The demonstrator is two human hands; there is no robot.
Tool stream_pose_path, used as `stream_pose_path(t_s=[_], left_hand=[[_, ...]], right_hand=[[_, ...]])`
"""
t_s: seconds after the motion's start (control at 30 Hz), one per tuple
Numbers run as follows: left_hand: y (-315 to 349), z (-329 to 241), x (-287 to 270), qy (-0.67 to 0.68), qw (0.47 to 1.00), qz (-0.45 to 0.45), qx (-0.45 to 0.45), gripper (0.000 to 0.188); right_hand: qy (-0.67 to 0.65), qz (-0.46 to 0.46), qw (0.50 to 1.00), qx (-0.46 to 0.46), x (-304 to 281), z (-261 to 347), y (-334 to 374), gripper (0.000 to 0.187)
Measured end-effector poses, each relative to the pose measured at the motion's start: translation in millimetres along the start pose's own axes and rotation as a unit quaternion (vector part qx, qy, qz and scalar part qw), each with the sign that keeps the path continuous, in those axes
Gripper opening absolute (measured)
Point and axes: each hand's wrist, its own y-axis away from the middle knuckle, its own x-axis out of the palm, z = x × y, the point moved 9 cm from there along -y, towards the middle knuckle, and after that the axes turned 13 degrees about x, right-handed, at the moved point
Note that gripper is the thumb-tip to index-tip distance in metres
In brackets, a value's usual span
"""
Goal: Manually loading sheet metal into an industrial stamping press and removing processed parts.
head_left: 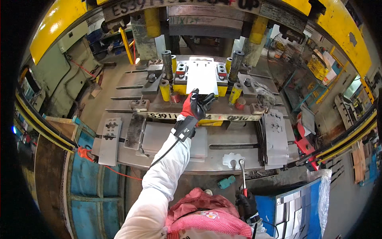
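Observation:
A flat bright sheet (202,77) lies on the lower die (181,88) between the guide posts. At its near edge is my left hand (195,106), in a red and black glove, with the fingers closed on that edge. A small dark box with a cable is strapped to my left wrist. Low on the right, my right hand (247,204), in a black glove, is wrapped round a red-handled rod tool (244,180). The tool's round metal head overlaps a small cut-out metal plate (230,160) on the near part of the press table; whether they touch, I cannot tell.
Flat sheets (159,137) lie stacked before the die. Cut plates stand in piles at left (109,141) and right (277,139). Dark guide posts (235,65) and yellow blocks (165,91) rise around the die, under the upper die (205,24). A blue bin (298,207) stands near right.

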Motion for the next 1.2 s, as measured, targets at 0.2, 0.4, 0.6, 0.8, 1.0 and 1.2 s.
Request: stream_pose_path(t_s=[0.2,0.4,0.6,0.8,1.0,1.2], left_hand=[[-15.4,-19.7,-18.4,-0.177,0.983,-0.002,0.047,0.026],[-19.8,-12.0,-29.2,-0.103,0.991,-0.083,-0.004,0.034],[-3.2,-20.7,0.9,-0.059,0.998,-0.023,0.013,0.036],[102.8,-61.4,12.5,-0.271,0.958,0.038,0.089,0.044],[270.1,-158.4,-29.9,-0.498,0.828,-0.072,0.247,0.037],[335.1,-206.8,-105.5,-0.889,0.401,-0.093,0.201,0.056]], right_hand=[[0.002,0.016,1.0,0.002,11.0,-15.3,-2.0,0.025],[-0.021,-0.005,1.0,0.002,4.2,-14.2,10.2,0.025],[-0.051,0.001,0.999,-0.004,2.9,-17.7,14.6,0.026],[-0.065,0.004,0.998,0.009,10.3,-19.9,11.6,0.028],[-0.045,-0.001,0.999,-0.003,15.7,-20.3,16.8,0.031],[0.003,-0.013,1.0,-0.002,34.5,-12.1,24.8,0.03]])
